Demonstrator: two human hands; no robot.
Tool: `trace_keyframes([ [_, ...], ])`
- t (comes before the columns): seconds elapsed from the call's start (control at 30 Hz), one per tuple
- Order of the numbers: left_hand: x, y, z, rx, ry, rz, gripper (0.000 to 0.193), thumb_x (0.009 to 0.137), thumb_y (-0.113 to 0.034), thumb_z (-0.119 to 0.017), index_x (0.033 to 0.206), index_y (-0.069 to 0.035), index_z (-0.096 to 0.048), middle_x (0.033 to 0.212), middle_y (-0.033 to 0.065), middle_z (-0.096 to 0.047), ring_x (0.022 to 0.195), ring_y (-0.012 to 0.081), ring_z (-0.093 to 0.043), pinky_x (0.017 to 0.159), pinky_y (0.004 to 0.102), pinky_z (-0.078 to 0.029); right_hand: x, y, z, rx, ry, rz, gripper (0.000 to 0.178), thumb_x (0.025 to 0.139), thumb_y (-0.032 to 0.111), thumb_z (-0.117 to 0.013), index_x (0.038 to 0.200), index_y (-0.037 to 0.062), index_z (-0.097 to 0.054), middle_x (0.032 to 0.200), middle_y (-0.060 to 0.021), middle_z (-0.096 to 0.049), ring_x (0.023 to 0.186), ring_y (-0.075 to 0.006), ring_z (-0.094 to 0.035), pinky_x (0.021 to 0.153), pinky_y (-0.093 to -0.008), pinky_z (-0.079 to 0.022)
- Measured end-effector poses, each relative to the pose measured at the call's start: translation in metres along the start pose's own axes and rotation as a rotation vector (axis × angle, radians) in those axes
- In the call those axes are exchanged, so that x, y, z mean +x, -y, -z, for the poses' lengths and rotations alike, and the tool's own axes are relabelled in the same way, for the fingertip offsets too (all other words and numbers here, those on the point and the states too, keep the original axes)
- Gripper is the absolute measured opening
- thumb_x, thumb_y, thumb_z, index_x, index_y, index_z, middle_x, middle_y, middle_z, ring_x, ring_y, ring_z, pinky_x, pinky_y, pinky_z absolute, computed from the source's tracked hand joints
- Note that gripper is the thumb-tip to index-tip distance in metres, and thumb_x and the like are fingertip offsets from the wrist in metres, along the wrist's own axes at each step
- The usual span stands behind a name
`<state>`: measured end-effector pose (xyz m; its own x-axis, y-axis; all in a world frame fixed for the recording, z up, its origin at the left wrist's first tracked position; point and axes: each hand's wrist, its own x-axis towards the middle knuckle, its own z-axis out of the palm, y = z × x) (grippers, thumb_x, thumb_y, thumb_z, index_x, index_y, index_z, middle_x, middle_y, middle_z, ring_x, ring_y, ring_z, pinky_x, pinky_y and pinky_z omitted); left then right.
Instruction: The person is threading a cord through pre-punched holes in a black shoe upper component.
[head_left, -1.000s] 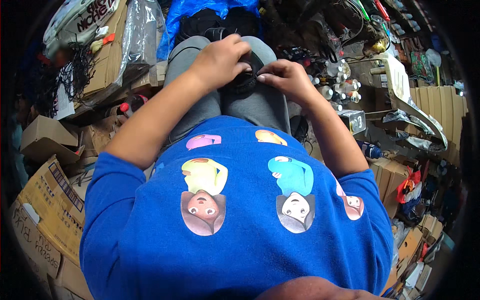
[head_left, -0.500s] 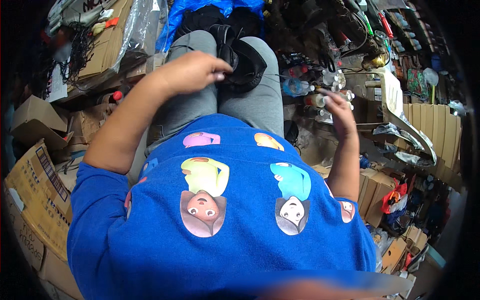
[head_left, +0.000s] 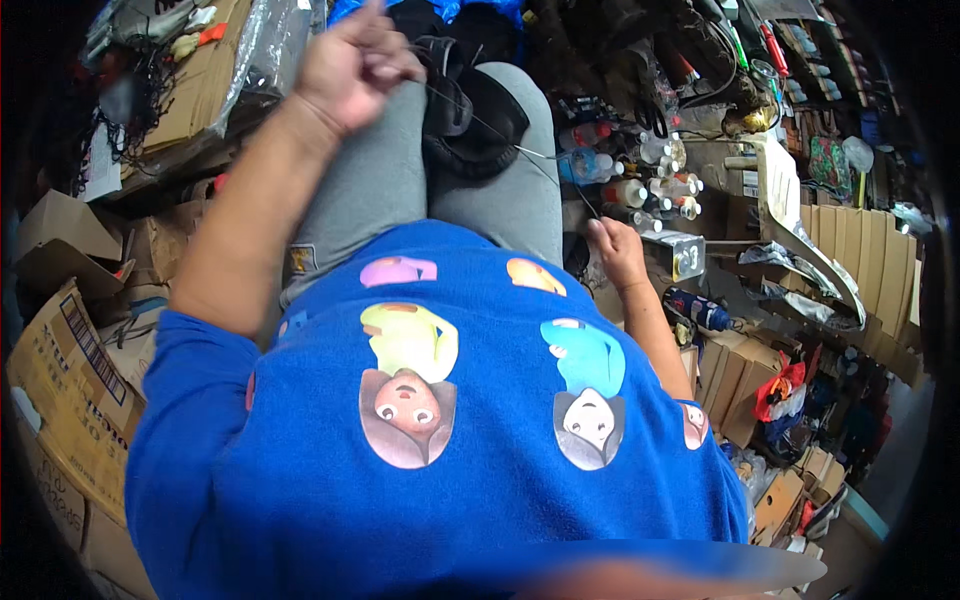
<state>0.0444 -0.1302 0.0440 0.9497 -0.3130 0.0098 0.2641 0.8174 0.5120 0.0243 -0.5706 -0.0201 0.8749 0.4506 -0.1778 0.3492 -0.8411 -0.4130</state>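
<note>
A black shoe-like piece with a strap (head_left: 478, 125) lies between my knees. Over it runs a thin thread (head_left: 490, 130), stretching from near my left hand toward the right. My left hand (head_left: 358, 72) is raised above my left thigh, its fingers curled in a pinch, apparently on that thread. Low beside my right thigh, my right hand (head_left: 618, 252) is closed, thumb up, on a thin dark cord (head_left: 580, 188) that slants up toward the black piece. Whether thread and cord are one line I cannot tell.
Several plastic bottles (head_left: 640, 190) stand right of my leg, near a clear box (head_left: 685, 255). A pale curved frame (head_left: 790, 200) is further right. Cardboard boxes (head_left: 75, 235) and flat cardboard (head_left: 195, 105) lie left. A blue sheet (head_left: 470, 8) is beyond my knees.
My left hand has risen up and left, away from the black piece. My right hand has dropped lower and moved left, closer to my leg. The thread now shows stretched over the piece.
</note>
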Motion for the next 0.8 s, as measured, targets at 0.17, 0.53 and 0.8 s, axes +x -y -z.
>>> trace_keyframes([
  [0.17,0.002,-0.009,0.014,0.247,-0.316,0.018,0.043,0.097,-0.035,-0.043,0.062,-0.011,-0.038,0.065,0.0034,-0.048,0.062,0.0179,-0.048,0.081,0.0384,-0.044,-0.032,-0.014,-0.021,0.685,-0.040,-0.257,0.033,0.092,0.034,-0.051,0.082,0.0064,-0.066,0.061,-0.0027,-0.053,0.058,-0.0213,-0.052,0.056,-0.0305,-0.040],
  [0.53,0.029,0.029,-0.030,1.729,0.089,-0.230,0.021,0.084,-0.022,-0.064,0.098,-0.007,-0.068,0.102,0.0095,-0.061,0.097,0.0208,-0.058,0.085,0.0315,-0.045,0.072,0.101,0.090,0.673,0.047,0.028,0.029,0.092,0.026,-0.053,0.105,0.0006,-0.062,0.098,-0.0050,-0.062,0.095,-0.0129,-0.056,0.085,-0.0260,-0.042],
  [0.8,0.058,0.069,-0.034,1.699,0.201,0.015,0.027,0.077,-0.030,-0.068,0.086,-0.004,-0.062,0.089,0.0124,-0.057,0.088,0.0282,-0.057,0.079,0.0357,-0.045,0.094,0.139,0.074,0.348,0.433,0.176,0.025,0.089,0.015,-0.059,0.070,0.0009,-0.048,0.062,0.0063,-0.038,0.060,-0.0036,-0.034,0.051,-0.0247,-0.031],
])
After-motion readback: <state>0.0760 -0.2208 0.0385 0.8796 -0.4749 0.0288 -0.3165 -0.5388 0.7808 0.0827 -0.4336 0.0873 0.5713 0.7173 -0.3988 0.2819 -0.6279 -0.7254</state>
